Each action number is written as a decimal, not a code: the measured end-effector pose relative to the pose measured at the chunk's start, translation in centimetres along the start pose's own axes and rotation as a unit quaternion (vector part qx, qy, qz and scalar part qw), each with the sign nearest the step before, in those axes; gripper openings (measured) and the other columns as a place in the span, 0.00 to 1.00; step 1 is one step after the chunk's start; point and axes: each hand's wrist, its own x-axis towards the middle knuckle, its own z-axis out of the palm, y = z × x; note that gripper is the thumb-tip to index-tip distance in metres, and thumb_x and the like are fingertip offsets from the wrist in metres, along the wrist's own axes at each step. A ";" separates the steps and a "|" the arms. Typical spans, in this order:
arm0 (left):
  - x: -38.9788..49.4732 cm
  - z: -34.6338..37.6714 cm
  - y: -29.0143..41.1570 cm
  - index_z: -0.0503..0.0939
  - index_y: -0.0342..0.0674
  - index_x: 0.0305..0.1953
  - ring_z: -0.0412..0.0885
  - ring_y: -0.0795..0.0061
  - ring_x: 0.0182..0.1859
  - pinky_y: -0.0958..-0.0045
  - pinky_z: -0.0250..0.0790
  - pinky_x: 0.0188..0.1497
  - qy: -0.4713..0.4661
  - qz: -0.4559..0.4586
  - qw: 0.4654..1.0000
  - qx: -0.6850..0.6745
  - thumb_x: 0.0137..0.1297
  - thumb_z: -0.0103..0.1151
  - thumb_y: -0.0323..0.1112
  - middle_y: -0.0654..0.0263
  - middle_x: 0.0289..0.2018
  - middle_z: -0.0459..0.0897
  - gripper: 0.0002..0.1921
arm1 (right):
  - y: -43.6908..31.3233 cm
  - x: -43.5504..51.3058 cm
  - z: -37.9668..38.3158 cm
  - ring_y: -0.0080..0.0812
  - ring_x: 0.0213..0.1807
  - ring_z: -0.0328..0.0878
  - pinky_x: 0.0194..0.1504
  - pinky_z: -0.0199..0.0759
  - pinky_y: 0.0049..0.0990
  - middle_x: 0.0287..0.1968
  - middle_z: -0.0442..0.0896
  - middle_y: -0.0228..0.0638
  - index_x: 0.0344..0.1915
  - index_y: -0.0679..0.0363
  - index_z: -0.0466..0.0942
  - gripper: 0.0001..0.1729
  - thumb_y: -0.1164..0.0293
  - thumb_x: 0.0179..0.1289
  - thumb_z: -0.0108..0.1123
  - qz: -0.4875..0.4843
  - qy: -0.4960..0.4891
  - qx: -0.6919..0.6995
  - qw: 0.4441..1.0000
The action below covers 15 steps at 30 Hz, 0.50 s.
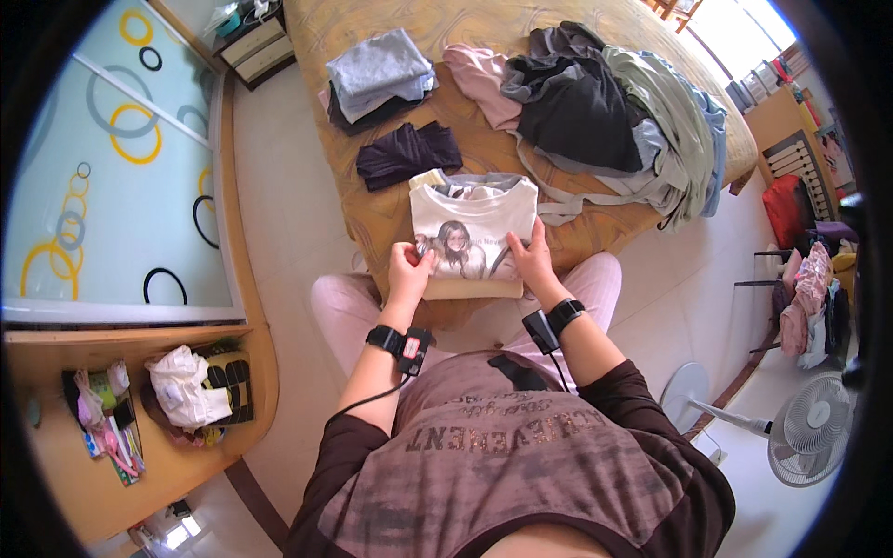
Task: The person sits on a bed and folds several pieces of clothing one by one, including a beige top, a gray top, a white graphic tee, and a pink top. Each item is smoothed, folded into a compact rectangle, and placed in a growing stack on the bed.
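Observation:
A folded white T-shirt [481,209] with a printed picture and writing lies at the near edge of the bed, its neckline facing away from me. My left hand [410,268] grips its left side, thumb on top and fingers partly hidden. On the opposite side my right hand [531,257] holds the cloth the same way. Under the shirt shows a pale yellow folded garment [474,288], with more folded cloth visible past the neckline. Just beyond lies a dark folded garment [408,155].
A stack of folded clothes [380,66] sits at the bed's far left. Loose clothes [586,111] are heaped to the right on the bed [391,230]. A standing fan [809,425] is at lower right, a wooden shelf [174,481] with small items at lower left.

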 end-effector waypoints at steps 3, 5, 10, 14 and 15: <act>1.2 0.4 0.6 0.65 0.34 0.59 0.73 0.56 0.50 0.61 0.66 0.55 0.039 0.159 0.986 0.014 0.52 0.69 0.34 0.49 0.48 0.73 0.34 | -0.4 1.2 0.1 0.50 0.66 0.60 0.65 0.58 0.39 0.68 0.59 0.51 0.73 0.56 0.46 0.46 0.65 0.61 0.62 -0.092 0.055 -0.120 0.987; 2.7 1.3 0.8 0.62 0.34 0.62 0.72 0.51 0.53 0.59 0.64 0.59 0.015 0.126 0.992 -0.011 0.53 0.69 0.35 0.46 0.51 0.72 0.37 | -0.7 2.1 0.4 0.52 0.70 0.53 0.69 0.48 0.40 0.69 0.57 0.51 0.73 0.56 0.47 0.46 0.64 0.61 0.62 -0.119 0.049 -0.176 0.976; 6.1 3.3 0.2 0.56 0.33 0.66 0.70 0.44 0.57 0.55 0.63 0.60 -0.007 0.083 0.996 0.014 0.55 0.67 0.39 0.40 0.54 0.70 0.41 | -1.3 4.0 2.1 0.52 0.75 0.43 0.69 0.42 0.52 0.74 0.49 0.47 0.73 0.41 0.49 0.37 0.49 0.67 0.44 -0.069 -0.030 -0.359 0.930; 8.5 4.3 0.5 0.58 0.31 0.63 0.72 0.46 0.56 0.56 0.65 0.58 -0.021 0.091 0.995 -0.021 0.53 0.70 0.40 0.42 0.52 0.72 0.41 | -1.8 5.3 2.5 0.54 0.76 0.39 0.70 0.39 0.54 0.76 0.43 0.42 0.73 0.42 0.48 0.36 0.52 0.69 0.44 -0.032 -0.065 -0.379 0.923; 9.2 4.3 0.8 0.60 0.31 0.62 0.73 0.46 0.55 0.56 0.66 0.57 -0.024 0.072 0.996 -0.035 0.51 0.71 0.41 0.43 0.52 0.73 0.41 | -1.9 5.5 2.5 0.54 0.76 0.39 0.70 0.40 0.55 0.76 0.43 0.41 0.73 0.42 0.48 0.36 0.52 0.69 0.44 -0.042 -0.068 -0.375 0.924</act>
